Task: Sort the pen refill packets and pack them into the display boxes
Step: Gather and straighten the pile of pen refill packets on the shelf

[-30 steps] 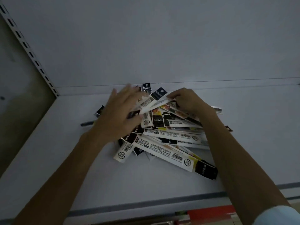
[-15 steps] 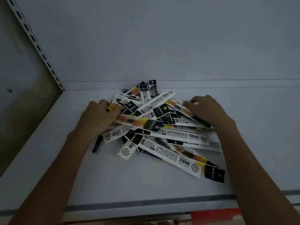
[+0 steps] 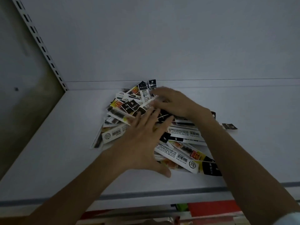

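A loose heap of long pen refill packets, white, black and yellow with barcodes, lies on a white shelf against the back wall. My left hand rests flat on the middle of the heap with fingers spread, holding nothing. My right hand lies on the heap's far part, fingers stretched left over the packets; whether it grips one is hidden. One stray packet lies apart at the right. No display box is in view.
A slotted upright rail runs down the left corner beside a side panel. The shelf's front edge carries a grey strip. Red and green goods show on the level below.
My left hand has moved from the heap's left edge onto its middle and spread flat. My right hand has shifted left across the far packets. The heap looks pushed closer together.
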`<state>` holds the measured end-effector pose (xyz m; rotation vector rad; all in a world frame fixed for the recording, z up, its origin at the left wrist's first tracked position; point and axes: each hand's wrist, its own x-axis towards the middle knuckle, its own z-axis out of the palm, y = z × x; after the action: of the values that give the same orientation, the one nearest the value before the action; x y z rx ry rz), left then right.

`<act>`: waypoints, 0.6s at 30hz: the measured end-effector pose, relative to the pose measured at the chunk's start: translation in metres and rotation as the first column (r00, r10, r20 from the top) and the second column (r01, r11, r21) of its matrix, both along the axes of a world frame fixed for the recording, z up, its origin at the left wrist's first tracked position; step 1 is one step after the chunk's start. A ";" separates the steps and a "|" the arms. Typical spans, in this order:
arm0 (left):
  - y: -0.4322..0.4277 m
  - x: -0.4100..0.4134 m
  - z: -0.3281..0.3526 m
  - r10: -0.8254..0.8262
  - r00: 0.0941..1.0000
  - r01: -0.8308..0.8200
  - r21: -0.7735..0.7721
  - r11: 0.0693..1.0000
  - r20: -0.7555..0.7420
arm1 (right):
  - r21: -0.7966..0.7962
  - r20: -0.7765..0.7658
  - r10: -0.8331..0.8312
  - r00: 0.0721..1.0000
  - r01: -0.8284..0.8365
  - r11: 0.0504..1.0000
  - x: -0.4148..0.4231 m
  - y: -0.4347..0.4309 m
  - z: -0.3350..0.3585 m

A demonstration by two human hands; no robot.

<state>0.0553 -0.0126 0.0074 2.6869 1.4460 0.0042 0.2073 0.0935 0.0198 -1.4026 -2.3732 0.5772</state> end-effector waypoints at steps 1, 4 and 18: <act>0.004 -0.003 -0.004 0.048 0.999 -0.049 0.022 0.999 0.015 | -0.029 0.034 0.026 0.999 -0.025 0.999 -0.001 0.002 -0.001; 0.014 -0.015 -0.009 0.190 0.979 -0.199 0.143 0.969 0.077 | -0.028 0.140 -0.085 0.987 0.089 0.996 0.013 0.005 0.003; 0.033 -0.003 -0.023 -0.006 0.985 -0.071 0.432 0.899 0.174 | -0.037 0.246 -0.332 0.911 0.351 0.936 0.031 -0.016 0.032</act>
<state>0.0525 0.0201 -0.0159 2.9005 1.5933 0.6219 0.2380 0.0776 0.0521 -1.9673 -2.2111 0.4324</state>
